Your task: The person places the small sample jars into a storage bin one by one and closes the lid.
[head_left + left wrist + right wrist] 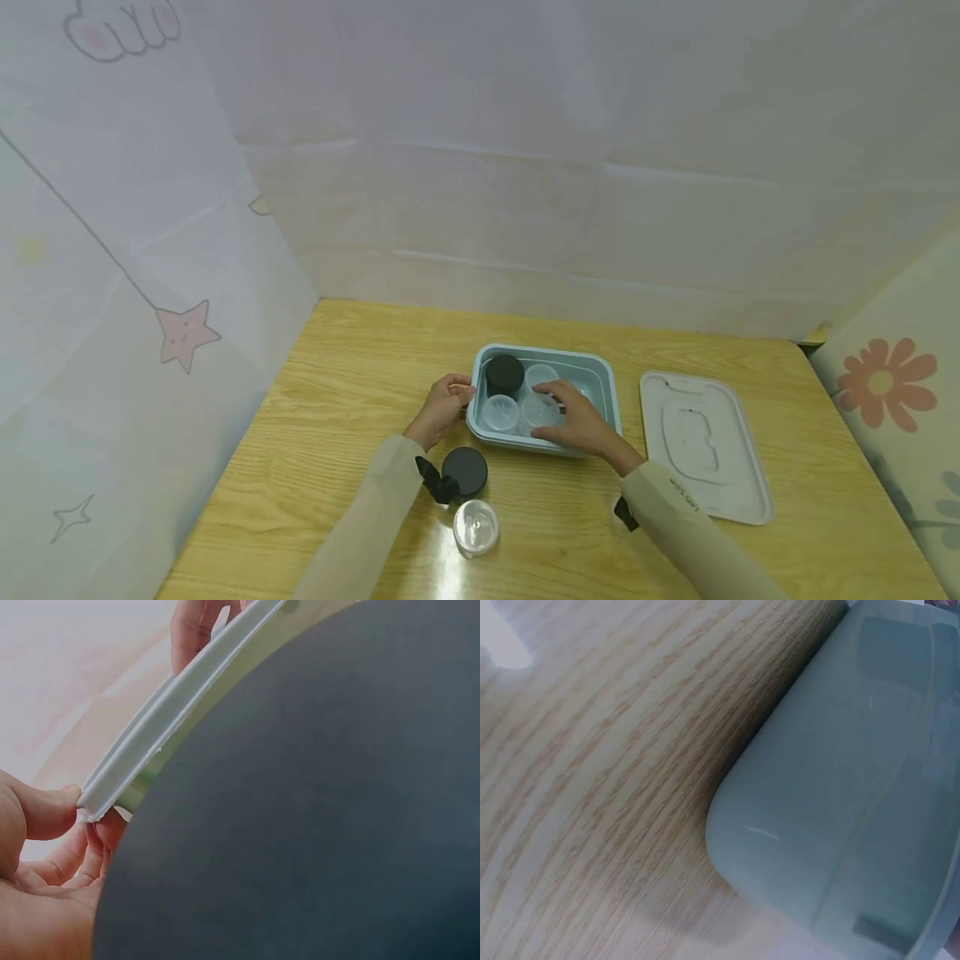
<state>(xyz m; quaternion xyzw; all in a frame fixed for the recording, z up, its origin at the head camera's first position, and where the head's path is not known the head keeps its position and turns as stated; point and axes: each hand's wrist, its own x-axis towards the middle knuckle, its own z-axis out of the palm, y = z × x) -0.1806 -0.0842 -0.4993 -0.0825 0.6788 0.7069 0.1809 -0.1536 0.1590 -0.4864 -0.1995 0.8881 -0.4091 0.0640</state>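
A pale blue plastic box stands on the table. My left hand pinches its left rim between thumb and fingers, also visible in the left wrist view. Inside, my right hand holds a clear round jar between thumb and fingers. Beside that jar are another clear jar, a black-lidded jar and a clear one behind. The right wrist view shows only the outer wall of the box.
A black round lid lies near my left wrist, its dark surface filling much of the left wrist view. In front of it stands a clear jar. Right of the box lies a white rectangular lid. Printed cloth hangs behind the table.
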